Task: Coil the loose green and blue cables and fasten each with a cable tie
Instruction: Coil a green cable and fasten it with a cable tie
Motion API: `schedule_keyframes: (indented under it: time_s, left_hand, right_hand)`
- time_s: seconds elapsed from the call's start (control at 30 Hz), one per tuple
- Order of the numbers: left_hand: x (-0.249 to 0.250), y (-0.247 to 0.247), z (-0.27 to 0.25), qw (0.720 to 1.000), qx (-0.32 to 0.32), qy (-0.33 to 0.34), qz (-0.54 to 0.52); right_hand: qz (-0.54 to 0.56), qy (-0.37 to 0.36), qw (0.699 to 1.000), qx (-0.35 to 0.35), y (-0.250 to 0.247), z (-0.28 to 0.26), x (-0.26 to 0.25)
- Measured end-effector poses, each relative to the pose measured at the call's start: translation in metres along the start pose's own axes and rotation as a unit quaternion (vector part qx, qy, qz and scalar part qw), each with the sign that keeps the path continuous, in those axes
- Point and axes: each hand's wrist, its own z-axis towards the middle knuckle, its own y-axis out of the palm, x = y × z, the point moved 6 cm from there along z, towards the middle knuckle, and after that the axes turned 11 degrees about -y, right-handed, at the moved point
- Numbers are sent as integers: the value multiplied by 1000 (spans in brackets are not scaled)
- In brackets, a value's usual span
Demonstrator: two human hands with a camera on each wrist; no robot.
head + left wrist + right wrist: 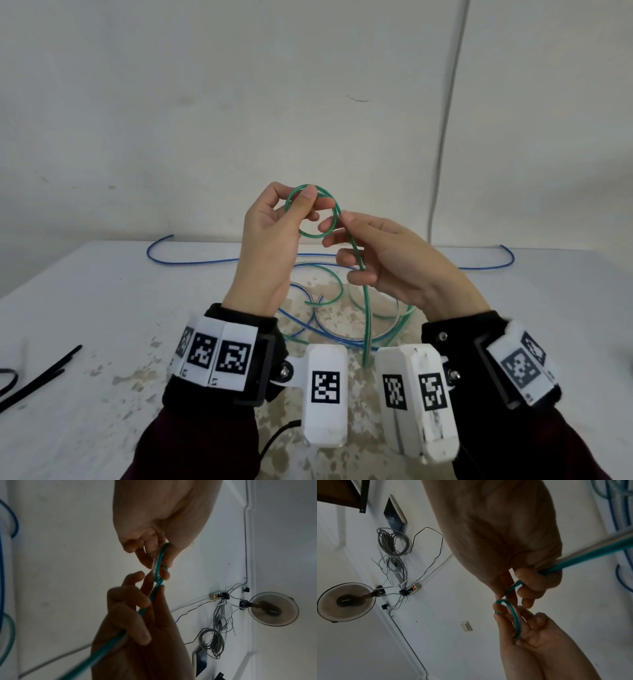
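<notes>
While left hand (274, 233) fingers pinch green cable (310, 233) coil, right hand (383, 253) fingers curl round tail.

Glossy plastic green cable (367, 318); matt, stained, worn white table (102, 294).

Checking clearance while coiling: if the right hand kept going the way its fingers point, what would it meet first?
Probably the green cable loop and the left hand pinching it, just ahead of the right hand; depth is unclear.

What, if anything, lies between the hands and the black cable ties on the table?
Nothing visible does. The cable ties lie on bare table left of the left hand; both it and the right hand hold the green cable.
</notes>
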Motion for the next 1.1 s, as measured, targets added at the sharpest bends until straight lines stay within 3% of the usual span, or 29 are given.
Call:
schedule_keyframes:
  time_s: [0.13,0.3,0.37,0.43,0.5,0.57,0.67,0.87,0.97,1.1]
  left_hand:
    - [-4,-1,3,999,-2,-28,16]
    - [-7,-5,6,990,-71,-73,97]
    - [-9,-2,6,984,-97,-83,121]
    - [-9,1,4,981,-117,-95,120]
    - [-10,5,1,976,-145,-101,125]
    - [-12,8,-3,969,-177,-110,135]
    - [-14,12,-5,970,-183,-121,107]
    - [-8,11,1,993,-88,-71,31]
    - [-10,15,-2,987,-125,-89,55]
    - [-18,18,-7,957,-196,-133,167]
  right_hand:
    - [51,-14,998,28,1,4,0]
    - [157,-13,986,56,-2,7,1]
    - [85,-36,994,56,-8,8,-1]
    - [-58,-52,997,18,-10,6,-3]
    - [-172,-61,983,-28,-9,3,-4]
    - [-220,-64,973,-28,-12,1,-7]
    - [-197,-57,979,-4,-15,1,-8]
    - [-84,-40,996,3,-6,2,-5]
    - [-81,-50,995,43,-10,4,-7]
    - [-135,-56,988,56,-14,3,-6]
